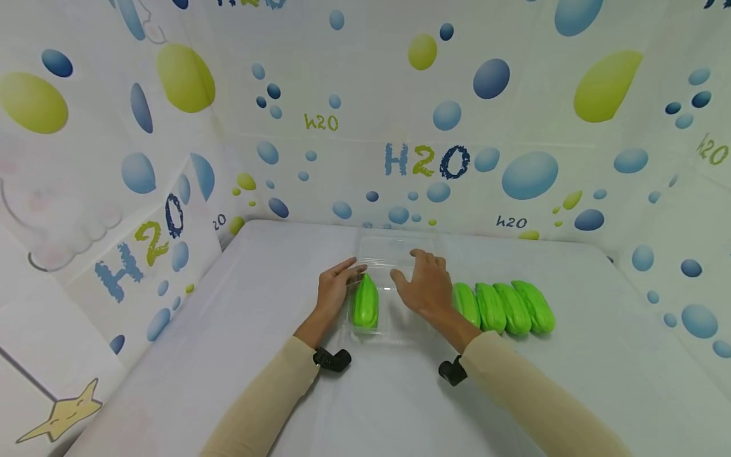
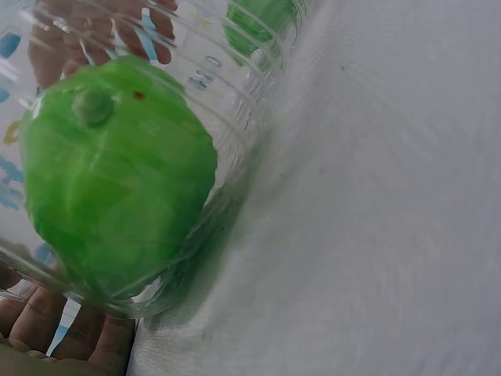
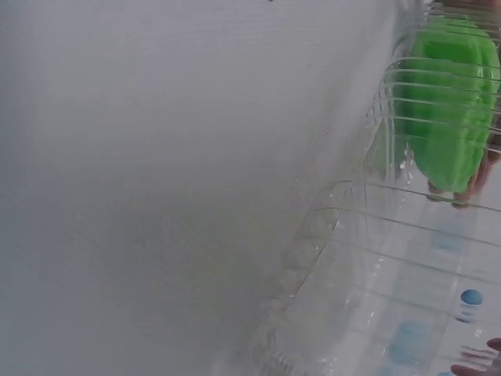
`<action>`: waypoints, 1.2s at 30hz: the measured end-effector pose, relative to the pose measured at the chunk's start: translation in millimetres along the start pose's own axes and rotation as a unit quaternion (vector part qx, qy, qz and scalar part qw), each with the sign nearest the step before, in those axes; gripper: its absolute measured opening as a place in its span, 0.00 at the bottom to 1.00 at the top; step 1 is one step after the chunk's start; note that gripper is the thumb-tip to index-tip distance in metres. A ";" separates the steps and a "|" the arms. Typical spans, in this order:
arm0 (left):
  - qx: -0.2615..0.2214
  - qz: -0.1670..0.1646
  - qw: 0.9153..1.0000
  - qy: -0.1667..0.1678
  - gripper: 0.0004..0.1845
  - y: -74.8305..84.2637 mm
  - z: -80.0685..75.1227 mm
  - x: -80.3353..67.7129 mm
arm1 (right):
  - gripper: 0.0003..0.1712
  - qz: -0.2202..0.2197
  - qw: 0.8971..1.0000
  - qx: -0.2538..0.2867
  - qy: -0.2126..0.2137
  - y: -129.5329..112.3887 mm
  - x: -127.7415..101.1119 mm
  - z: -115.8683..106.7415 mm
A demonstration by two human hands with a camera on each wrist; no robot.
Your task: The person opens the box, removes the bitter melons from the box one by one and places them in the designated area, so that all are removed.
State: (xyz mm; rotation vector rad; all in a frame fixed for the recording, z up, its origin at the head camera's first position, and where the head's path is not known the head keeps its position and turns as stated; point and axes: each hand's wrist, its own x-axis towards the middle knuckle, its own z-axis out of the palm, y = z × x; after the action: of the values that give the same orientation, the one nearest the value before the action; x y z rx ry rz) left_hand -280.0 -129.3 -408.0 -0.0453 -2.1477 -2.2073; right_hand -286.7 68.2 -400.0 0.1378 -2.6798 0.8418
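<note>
A clear plastic clamshell container (image 1: 400, 327) sits on the table with its lid (image 1: 388, 244) raised at the back. Inside, along its left side, lies a green, elongated, ridged vegetable-like piece (image 1: 365, 308), seen end-on through the clear wall in the left wrist view (image 2: 117, 180). My left hand (image 1: 334, 289) is at the container's left side, its fingers reaching to the rim by the piece's pointed tip. Over the container's right part, my right hand (image 1: 425, 282) has thumb and fingers spread, with nothing between them.
To the right of the container, several matching green pieces (image 1: 516, 309) lie side by side in a row. White cloth covers the table (image 1: 599, 368). Behind it hangs a patterned curtain (image 1: 342, 158). A black camera is strapped at each wrist.
</note>
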 end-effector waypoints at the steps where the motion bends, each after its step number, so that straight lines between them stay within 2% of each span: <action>1: 0.000 0.000 1.000 0.000 0.22 0.2 0.1 -0.2 | 0.36 -0.001 1.000 0.000 0.001 -0.8 0.0 0.2; 10: 0.000 0.001 1.000 0.001 0.22 0.7 1.5 -0.8 | 0.34 0.006 1.000 0.016 0.007 -8.2 -2.4 3.2; 16: -0.002 0.002 1.000 0.005 0.22 0.5 1.6 -0.4 | 0.32 0.001 0.999 0.046 0.012 -12.4 -2.9 5.7; 23: -0.014 -0.001 1.000 0.001 0.22 -1.0 -0.1 0.6 | 0.32 0.004 0.998 0.063 -0.001 -16.8 -5.0 9.4; 32: -0.025 0.008 1.000 0.014 0.23 -29.5 -1.4 18.5 | 0.33 0.022 0.995 0.092 -0.017 -22.1 -7.6 18.0; 36: -0.015 0.017 0.999 0.027 0.23 -33.5 0.1 19.9 | 0.33 0.038 0.993 0.106 -0.026 -23.9 -8.9 21.8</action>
State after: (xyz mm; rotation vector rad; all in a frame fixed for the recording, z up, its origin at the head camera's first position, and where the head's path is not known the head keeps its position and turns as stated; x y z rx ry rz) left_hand -302.1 -128.8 -440.1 -0.0220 -2.0708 -2.1952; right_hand -279.9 36.1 -407.0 0.1082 -2.6512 1.1622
